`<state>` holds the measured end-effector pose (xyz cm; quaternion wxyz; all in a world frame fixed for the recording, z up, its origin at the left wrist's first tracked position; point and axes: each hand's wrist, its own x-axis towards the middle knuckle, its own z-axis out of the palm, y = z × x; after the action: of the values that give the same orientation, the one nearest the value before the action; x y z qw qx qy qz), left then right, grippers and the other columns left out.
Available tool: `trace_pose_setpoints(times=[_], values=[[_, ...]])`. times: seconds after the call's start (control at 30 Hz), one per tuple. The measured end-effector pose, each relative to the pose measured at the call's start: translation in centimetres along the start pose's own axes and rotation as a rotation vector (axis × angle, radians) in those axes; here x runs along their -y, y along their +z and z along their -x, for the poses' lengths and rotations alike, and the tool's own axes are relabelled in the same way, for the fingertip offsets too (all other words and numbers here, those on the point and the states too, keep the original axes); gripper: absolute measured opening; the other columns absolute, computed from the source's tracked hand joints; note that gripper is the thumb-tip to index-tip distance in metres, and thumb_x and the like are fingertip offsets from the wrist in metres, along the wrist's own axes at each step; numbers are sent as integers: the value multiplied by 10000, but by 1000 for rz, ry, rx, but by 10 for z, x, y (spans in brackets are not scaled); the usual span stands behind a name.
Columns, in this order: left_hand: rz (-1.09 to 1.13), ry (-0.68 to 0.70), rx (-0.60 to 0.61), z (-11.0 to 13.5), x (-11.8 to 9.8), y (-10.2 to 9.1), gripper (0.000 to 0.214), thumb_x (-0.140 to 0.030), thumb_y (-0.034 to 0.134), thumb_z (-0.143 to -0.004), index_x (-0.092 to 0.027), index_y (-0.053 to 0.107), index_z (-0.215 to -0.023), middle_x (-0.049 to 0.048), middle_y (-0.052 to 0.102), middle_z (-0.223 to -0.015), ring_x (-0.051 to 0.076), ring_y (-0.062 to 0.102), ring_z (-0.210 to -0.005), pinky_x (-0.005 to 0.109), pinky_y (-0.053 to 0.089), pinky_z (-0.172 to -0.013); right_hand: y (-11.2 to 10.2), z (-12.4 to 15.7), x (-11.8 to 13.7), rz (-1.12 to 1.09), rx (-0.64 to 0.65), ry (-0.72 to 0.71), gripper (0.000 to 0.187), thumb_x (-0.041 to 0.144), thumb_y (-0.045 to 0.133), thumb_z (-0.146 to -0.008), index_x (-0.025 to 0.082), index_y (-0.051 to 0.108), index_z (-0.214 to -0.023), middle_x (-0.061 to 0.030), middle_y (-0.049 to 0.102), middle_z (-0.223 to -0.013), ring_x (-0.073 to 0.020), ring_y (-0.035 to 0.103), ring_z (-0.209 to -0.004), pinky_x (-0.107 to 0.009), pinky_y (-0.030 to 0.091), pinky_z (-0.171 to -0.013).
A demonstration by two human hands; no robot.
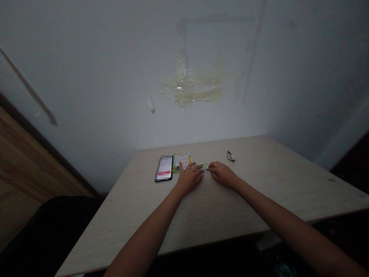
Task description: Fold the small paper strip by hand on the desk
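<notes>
Between my hands a small folded piece of printed paper (205, 166), greenish with white, lies on the table. My left hand (189, 178) rests over its left part, fingers stretched out flat and thumb apart. At the paper's right end, my right hand (223, 174) has its fingertips pressed together on it. My fingers cover much of the paper, so its full shape is hidden. Just behind my left hand is a colourful printed sheet or booklet (183, 158) with a grid of small pictures, partly covered by that hand.
A phone (165, 168) with a lit screen lies left of the booklet. A small crumpled wrapper-like scrap (230, 156) sits beyond my right hand. The pale wooden table (138, 215) meets a wall (115, 96) with old clear tape (193, 90). Brown wooden panelling (34, 161) stands at left.
</notes>
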<state>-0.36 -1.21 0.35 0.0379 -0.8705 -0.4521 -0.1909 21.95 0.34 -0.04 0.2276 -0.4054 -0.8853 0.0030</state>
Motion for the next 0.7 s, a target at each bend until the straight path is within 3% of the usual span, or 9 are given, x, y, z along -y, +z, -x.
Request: trace_pose_setpoints(times=[0.27, 0.7], values=[[-23, -20, -13, 1, -2, -2, 316, -453, 427, -964, -416, 629, -1205, -20, 669, -1264, 295, 401, -1359, 761, -60, -1081, 9, 3, -8, -108, -17, 35, 365, 137, 518, -864, 209, 684, -1181, -101, 683, -1185, -218, 593, -1128, -395, 469, -996], [26, -70, -11, -1, 1, 2, 316, -476, 414, -962, -414, 638, -1177, -35, 689, -1230, 292, 452, -1309, 769, -57, -1071, 7, 4, -6, -54, -16, -2, 363, 147, 488, -886, 172, 670, -1198, -100, 677, -1207, -219, 592, -1139, -385, 455, -1022]])
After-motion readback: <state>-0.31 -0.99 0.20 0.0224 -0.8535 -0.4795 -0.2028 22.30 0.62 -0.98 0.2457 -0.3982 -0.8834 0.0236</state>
